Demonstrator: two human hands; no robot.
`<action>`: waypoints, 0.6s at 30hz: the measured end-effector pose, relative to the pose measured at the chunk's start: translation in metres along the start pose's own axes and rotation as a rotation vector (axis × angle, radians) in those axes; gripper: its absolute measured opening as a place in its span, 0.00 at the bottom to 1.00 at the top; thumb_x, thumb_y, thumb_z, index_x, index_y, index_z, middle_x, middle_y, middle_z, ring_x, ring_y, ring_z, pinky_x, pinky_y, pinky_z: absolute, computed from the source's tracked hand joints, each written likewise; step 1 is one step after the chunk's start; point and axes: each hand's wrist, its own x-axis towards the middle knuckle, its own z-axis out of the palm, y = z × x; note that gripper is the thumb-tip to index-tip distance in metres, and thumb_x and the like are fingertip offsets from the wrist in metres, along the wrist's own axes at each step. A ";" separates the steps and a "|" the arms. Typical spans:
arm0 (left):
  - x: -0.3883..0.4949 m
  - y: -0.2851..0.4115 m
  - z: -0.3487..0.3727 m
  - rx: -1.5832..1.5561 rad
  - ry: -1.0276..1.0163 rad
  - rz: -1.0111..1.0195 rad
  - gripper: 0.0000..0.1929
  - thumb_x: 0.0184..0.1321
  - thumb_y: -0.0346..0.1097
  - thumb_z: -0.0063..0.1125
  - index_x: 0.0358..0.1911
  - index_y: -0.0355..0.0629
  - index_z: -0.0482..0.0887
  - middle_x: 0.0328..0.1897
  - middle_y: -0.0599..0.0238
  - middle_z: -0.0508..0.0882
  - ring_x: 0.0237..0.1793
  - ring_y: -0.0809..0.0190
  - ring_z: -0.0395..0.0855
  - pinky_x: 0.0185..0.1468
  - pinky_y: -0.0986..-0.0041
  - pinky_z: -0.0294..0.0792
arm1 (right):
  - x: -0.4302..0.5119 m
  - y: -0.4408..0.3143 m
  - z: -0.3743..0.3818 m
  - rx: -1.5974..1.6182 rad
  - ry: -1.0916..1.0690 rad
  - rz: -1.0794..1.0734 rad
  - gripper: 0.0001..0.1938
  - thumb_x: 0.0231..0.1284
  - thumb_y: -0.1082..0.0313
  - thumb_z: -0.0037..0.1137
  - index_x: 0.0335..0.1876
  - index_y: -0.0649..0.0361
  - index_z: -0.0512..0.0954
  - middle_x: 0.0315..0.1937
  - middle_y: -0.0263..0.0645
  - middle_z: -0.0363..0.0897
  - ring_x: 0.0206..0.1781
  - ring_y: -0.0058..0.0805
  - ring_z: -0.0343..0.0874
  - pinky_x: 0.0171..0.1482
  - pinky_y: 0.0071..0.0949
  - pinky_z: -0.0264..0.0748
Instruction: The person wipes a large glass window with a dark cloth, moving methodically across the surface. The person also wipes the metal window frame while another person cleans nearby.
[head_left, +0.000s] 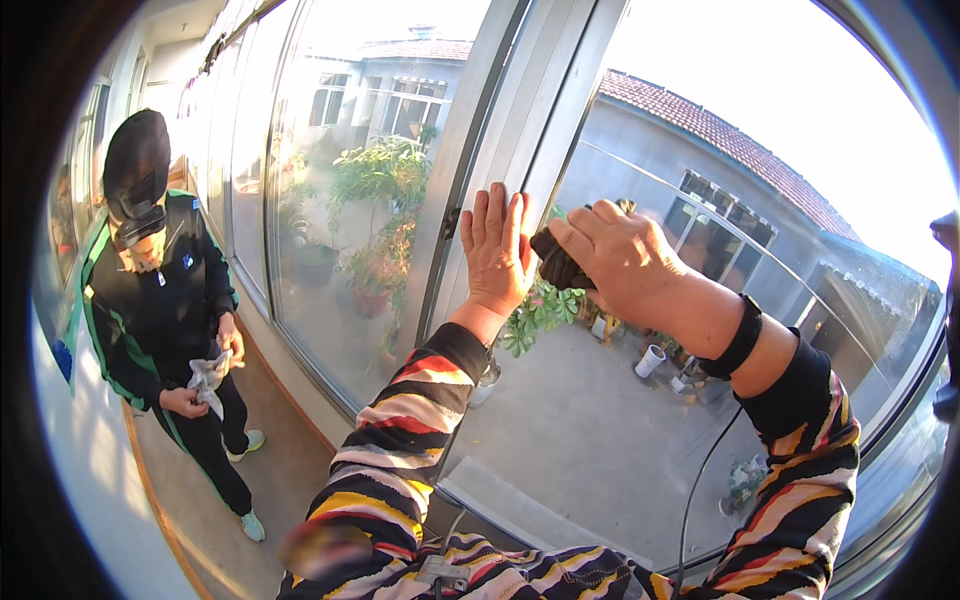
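My left hand (496, 255) lies flat, fingers extended, against the pale metal upright of the window frame (536, 112). It holds nothing. Just right of it, my right hand (622, 251) grips a bunched dark brown cloth (559, 262) at the edge of the large glass pane (570, 420). The cloth's left edge comes close to my left fingers and thumb; whether they touch is unclear. My right palm and part of the cloth are hidden by the back of that hand. A small dark latch (450, 223) sits on the frame left of my left hand.
To the left, a person (157, 300) in a dark tracksuit stands in the corridor, handling a crumpled pale cloth (208, 379). A thin cable (694, 487) hangs by my right arm. Through the glass show potted plants (382, 180), a white pot (649, 361) and a tiled-roof building (637, 142).
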 end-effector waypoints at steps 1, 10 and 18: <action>0.000 0.002 -0.002 -0.025 0.027 0.007 0.38 0.66 0.44 0.61 0.79 0.44 0.62 0.85 0.47 0.58 0.84 0.39 0.51 0.82 0.43 0.40 | 0.004 0.010 -0.008 -0.080 0.105 -0.029 0.24 0.53 0.69 0.61 0.59 0.62 0.78 0.43 0.35 0.78 0.48 0.33 0.79 0.45 0.34 0.80; 0.006 0.011 -0.014 -0.007 0.047 0.022 0.38 0.65 0.43 0.63 0.78 0.43 0.64 0.84 0.44 0.60 0.83 0.37 0.53 0.81 0.43 0.44 | 0.068 0.166 -0.061 -0.659 0.362 0.193 0.33 0.58 0.75 0.66 0.70 0.38 0.76 0.77 0.39 0.63 0.80 0.41 0.59 0.73 0.56 0.63; 0.005 0.011 -0.016 0.007 0.075 0.058 0.38 0.66 0.43 0.62 0.78 0.42 0.63 0.83 0.43 0.61 0.83 0.37 0.54 0.82 0.43 0.43 | 0.113 0.215 -0.078 -0.686 0.158 0.477 0.32 0.60 0.70 0.64 0.73 0.43 0.74 0.73 0.39 0.70 0.82 0.44 0.56 0.74 0.60 0.60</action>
